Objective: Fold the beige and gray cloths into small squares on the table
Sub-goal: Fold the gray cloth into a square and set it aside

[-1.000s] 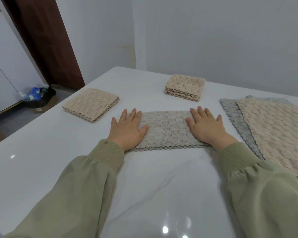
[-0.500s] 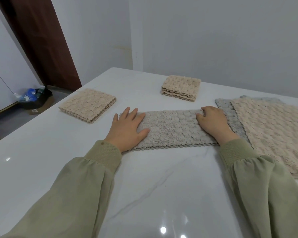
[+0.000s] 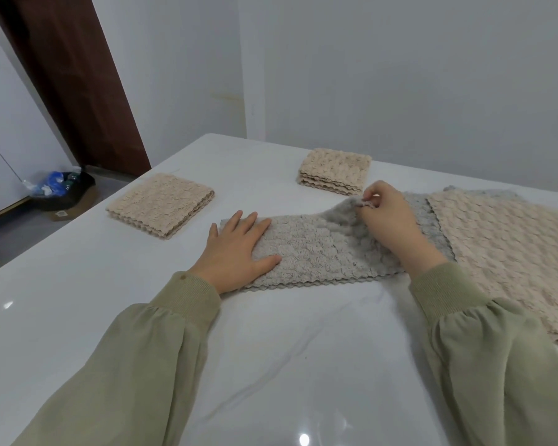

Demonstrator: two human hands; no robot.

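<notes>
Gray cloth (image 3: 313, 255), a folded strip on the desk (image 3: 271, 349), is pinched and lifted at its right end by the right grip (image 3: 390, 223); the left grip (image 3: 236, 252) presses flat-fingered on its left end. Folded left beige square (image 3: 161, 204) and far beige square (image 3: 335, 170) lie beyond.

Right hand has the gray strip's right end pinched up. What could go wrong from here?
The right hand pinches only the far corner of the gray strip, so the near corner may lag and the fold land skewed.
Only the left hand pins the other end; easing off could let it slide.
</notes>
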